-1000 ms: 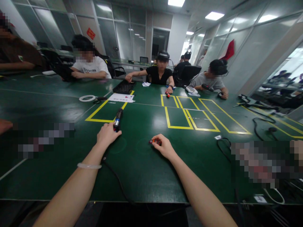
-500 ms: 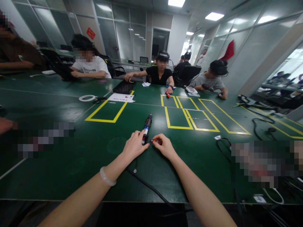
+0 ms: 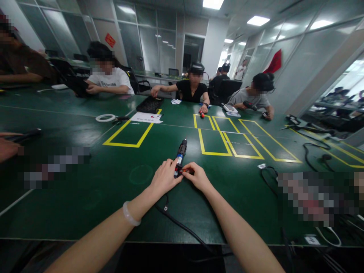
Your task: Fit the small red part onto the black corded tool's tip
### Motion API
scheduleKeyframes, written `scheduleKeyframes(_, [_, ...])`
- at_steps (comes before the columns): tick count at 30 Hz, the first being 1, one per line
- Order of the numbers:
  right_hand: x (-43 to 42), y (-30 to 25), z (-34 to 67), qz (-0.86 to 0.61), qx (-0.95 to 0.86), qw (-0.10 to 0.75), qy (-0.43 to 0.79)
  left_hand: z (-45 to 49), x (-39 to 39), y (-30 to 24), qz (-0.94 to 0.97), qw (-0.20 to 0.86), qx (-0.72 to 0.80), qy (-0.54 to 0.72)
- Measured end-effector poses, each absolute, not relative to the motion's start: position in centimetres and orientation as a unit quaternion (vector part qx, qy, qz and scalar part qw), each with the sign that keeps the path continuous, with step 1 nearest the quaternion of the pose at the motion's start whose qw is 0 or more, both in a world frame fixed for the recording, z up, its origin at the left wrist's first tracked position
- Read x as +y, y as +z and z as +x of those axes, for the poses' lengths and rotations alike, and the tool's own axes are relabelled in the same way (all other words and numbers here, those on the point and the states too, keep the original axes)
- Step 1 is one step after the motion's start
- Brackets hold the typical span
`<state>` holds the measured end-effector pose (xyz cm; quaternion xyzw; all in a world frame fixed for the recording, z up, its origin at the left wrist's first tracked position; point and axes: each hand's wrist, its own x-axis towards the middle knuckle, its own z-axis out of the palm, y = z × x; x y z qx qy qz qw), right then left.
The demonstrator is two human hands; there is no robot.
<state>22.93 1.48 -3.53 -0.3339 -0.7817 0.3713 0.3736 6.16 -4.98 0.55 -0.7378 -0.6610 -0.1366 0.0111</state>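
A slim power tool [image 3: 181, 151] lies on the green table, its dark nose pointing away from me, with a silver and blue body that looks like a bare motor. My left hand [image 3: 164, 175] is closed around its rear left side. My right hand [image 3: 196, 175] pinches a small red-orange and dark part [image 3: 183, 171] against the tool's rear right side. Fingers cover much of that part, and I cannot tell whether it is seated. A black cord [image 3: 182, 224] with a small ring terminal [image 3: 165, 208] runs from under my left hand toward the table's front edge.
Yellow tape boxes [image 3: 216, 154] mark the green table [image 3: 113, 212]. Opposite, a co-worker's hand [image 3: 203, 108] touches a small red part; a black tray [image 3: 149, 104] and paper sheet [image 3: 145, 117] lie nearby. Cables [image 3: 269, 178] run along the right. Another person's hand [image 3: 8, 147] is at left.
The tool and my left hand have shifted slightly right. The small part in my right hand, apart from the tool before, now meets the tool's rear.
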Motion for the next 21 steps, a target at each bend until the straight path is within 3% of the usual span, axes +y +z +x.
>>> scheduleKeyframes(21, [0.8, -2.3, 23.3, -0.33, -0.784, 0.379, 0.365, 6.5, -5.2, 0.3, -0.721, 0.032, -0.681, -0.123])
